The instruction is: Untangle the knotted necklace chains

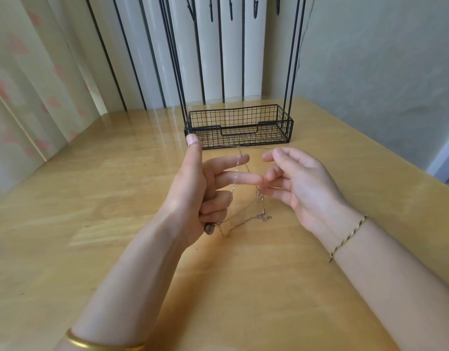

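While aloft, chains point(236, 171) near black wire basket point(205, 127).

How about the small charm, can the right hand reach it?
Probably yes: the charm sits just below the right hand, nothing between, though its fingers seem to hold the chains and must let go first.
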{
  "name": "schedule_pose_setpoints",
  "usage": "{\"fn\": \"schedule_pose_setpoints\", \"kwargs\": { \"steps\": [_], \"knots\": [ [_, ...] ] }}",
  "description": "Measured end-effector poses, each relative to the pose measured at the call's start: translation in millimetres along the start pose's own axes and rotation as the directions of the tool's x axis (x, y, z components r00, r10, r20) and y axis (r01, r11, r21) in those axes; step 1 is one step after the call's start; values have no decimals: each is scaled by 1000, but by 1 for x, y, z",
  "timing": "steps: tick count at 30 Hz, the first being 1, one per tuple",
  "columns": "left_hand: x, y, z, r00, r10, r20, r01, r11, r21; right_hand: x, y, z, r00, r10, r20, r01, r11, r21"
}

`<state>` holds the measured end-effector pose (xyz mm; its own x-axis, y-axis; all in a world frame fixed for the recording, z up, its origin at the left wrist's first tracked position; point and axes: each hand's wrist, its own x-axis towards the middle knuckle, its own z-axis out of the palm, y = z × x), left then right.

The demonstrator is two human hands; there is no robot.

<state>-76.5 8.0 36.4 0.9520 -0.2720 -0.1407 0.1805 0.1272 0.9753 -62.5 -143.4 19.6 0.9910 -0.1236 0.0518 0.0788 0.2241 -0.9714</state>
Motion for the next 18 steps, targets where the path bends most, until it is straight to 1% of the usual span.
{"fn": "schedule_pose_setpoints", "kwargs": {
  "steps": [3, 8, 10, 15, 18],
  "knots": [
    [0, 1, -1, 999, 33, 13, -32, 997, -67, 0, 1, 1, 1000, -11, 4, 11, 1000, -25],
    [1, 1, 0, 995, 85, -59, -92, 989, -119, -1, 1, 3, 1000, 23, 8, -23, 999, -40],
    [1, 2, 0, 989, 102, -105, -113, 988, -101, -3, 1, 4, 1000, 19, 7, -18, 996, -93],
    [-5, 4, 3, 972, 125, -201, -119, 992, 43, -5, 4, 5, 999, -27, 25, 32, 970, -241],
    [-7, 4, 6, 960, 141, -243, -134, 990, 46, -5, 5, 5, 999, -31, 32, 39, 950, -309]
  ]
}}
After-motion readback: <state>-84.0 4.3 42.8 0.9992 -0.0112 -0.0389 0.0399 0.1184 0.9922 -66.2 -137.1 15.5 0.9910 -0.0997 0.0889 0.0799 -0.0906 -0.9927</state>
